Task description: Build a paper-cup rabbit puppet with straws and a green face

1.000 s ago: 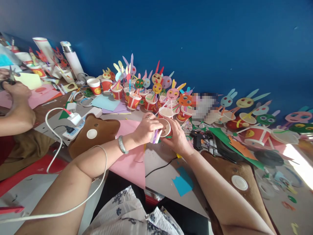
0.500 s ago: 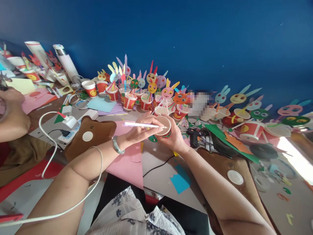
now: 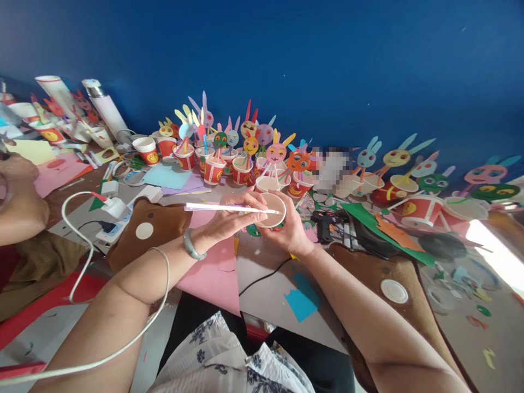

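My right hand [image 3: 291,233] is wrapped round a paper cup [image 3: 275,218], tilted so its pale inside faces me. Between the fingertips of my left hand [image 3: 235,215] is a long thin white strip with a purple edge [image 3: 208,207], which looks like folded paper. The strip's right end lies over the cup's opening; I cannot tell whether it touches the inside. Its other end sticks out to the left, past the hand. Just behind the cup, a pink paper rabbit head [image 3: 277,153] stands on strips in another cup.
Red-and-white cups [image 3: 213,170] with paper rabbits line the blue wall. Pink paper [image 3: 213,273] and a blue scrap [image 3: 302,299] lie near me. Brown bear-shaped mats [image 3: 164,218] flank my arms. A white cable [image 3: 167,278] crosses my left arm. Another person's arm [image 3: 20,196] is at left.
The strip has shifted slightly left and its left end sticks out further. My left fingertips have moved a little left over the cup. My right hand keeps its hold.
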Motion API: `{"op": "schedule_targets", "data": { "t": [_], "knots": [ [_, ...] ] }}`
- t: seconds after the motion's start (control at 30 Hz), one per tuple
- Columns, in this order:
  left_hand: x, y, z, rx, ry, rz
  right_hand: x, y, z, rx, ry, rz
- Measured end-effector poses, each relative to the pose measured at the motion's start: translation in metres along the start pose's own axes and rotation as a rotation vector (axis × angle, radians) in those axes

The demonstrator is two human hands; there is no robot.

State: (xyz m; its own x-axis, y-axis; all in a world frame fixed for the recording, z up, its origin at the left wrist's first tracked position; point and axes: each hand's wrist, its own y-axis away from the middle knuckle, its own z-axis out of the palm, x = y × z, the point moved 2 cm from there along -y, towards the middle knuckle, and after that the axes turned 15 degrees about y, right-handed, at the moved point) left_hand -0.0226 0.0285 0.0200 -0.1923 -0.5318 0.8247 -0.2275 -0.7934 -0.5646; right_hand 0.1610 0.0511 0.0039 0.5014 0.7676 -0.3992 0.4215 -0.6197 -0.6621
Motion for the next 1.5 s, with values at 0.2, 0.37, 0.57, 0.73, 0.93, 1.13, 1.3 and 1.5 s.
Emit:
{"op": "schedule_targets", "data": {
  "t": [0.2, 0.37, 0.57, 0.73, 0.93, 1.13, 1.3, 1.5],
  "knots": [
    [0.009, -0.001, 0.004, 0.006, -0.016, 0.075, 0.004, 0.006, 0.003, 0.033, 0.051, -0.015],
    [-0.002, -0.004, 0.002, 0.110, -0.058, 0.078, 0.008, 0.008, 0.008, 0.034, 0.022, 0.068],
    [-0.026, -0.009, -0.001, 0.273, -0.073, -0.030, 0.012, 0.003, 0.007, 0.092, 0.073, 0.227],
    [-0.008, 0.001, 0.006, 0.036, -0.560, 0.394, 0.016, 0.003, 0.007, 0.100, 0.070, 0.271],
    [-0.003, 0.009, 0.017, -0.299, -0.983, 0.571, 0.020, 0.007, 0.012, 0.070, 0.071, 0.246],
    [0.001, 0.003, 0.012, -0.327, -1.216, 0.447, 0.018, 0.009, 0.016, 0.011, 0.113, 0.096],
    [0.007, 0.000, 0.013, -0.344, -1.247, 0.335, 0.014, 0.009, 0.018, -0.013, 0.164, 0.050],
    [0.006, -0.002, 0.012, -0.358, -1.295, 0.284, 0.014, 0.010, 0.019, -0.016, 0.208, 0.027]
  ]
}}
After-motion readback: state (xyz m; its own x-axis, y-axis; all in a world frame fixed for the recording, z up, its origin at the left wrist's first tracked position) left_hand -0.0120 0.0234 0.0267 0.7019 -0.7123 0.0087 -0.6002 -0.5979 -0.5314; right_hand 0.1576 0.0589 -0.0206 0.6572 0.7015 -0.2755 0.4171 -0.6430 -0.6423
